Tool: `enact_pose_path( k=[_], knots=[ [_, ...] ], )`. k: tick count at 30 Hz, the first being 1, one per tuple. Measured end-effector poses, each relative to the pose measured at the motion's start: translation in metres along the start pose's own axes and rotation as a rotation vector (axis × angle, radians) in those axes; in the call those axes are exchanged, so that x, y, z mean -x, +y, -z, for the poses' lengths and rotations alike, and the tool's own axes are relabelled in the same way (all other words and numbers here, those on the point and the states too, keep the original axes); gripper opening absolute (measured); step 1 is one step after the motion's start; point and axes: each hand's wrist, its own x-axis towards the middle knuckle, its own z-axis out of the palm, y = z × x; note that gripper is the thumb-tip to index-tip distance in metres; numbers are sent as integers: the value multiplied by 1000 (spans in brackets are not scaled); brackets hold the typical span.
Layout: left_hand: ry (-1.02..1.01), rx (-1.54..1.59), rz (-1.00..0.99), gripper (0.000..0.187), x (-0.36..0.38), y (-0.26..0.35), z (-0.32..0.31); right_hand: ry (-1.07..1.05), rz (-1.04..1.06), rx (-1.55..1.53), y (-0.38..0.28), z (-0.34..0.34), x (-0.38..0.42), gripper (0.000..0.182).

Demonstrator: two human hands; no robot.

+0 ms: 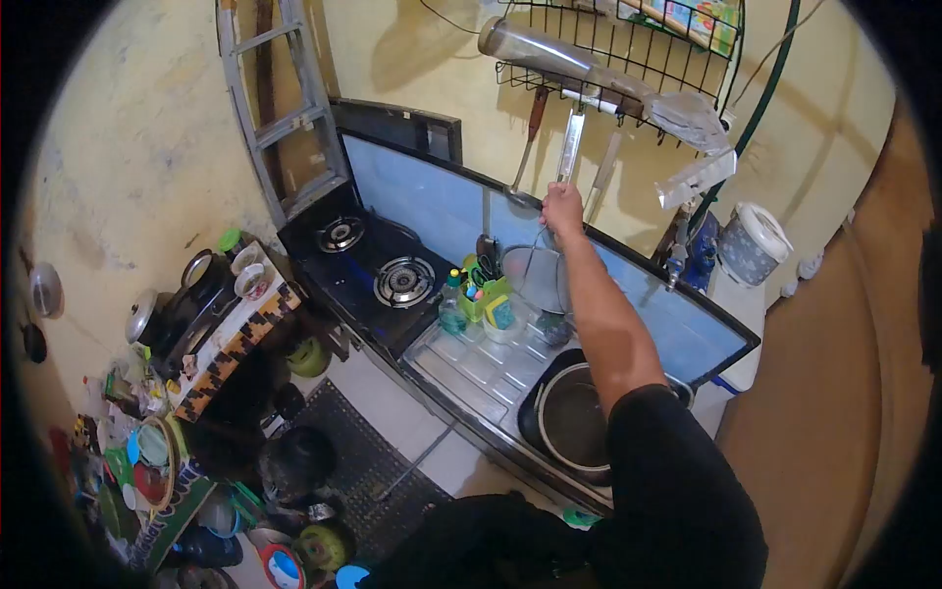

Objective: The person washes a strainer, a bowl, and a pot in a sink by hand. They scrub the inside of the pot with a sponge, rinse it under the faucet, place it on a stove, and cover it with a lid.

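the right grip (562, 210) is clamped on a long metal handle (571, 142); the wire rack (610, 44) hangs above.

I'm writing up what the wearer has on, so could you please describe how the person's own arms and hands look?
Only the right arm is in view. A plain black sleeve covers the upper arm and ends near the elbow. The forearm is bare, and the right hand is ungloved. No watch shows.

Right arm (616, 329) reaching up from five o'clock, elbow nearly straight, black sleeve (677, 481) above it; right hand (562, 209) at one o'clock, fingers curled closed.
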Motion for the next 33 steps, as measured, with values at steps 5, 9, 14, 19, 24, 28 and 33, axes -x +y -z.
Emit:
enact_pose_path(
  k=[5, 9, 14, 19, 24, 28, 33],
  knots=[
    [87, 227, 3, 47, -8, -2, -5, -58, -71, 94, 25, -7, -19, 27],
    [168, 238, -226, 44, -39, 10, -23, -76, 2, 329, 73, 3, -31, 23],
    [265, 338, -670, 41, -86, 102, 2, -13, 102, 658, 53, 47, 23, 38],
    [-6, 531, -723, 39, -35, 308, 86, -495, 169, 564, 46, 171, 142, 46],
    [-256, 502, -759, 50, -20, 469, 94, -118, -611, 129, 89, 325, 351, 46],
    [-431, 538, -675, 58, -47, 551, 63, 259, -879, -115, 103, 362, 456, 52],
    [-417, 434, -563, 57, -27, 613, 37, 314, -699, 137, 194, 361, 441, 61]
  ],
)
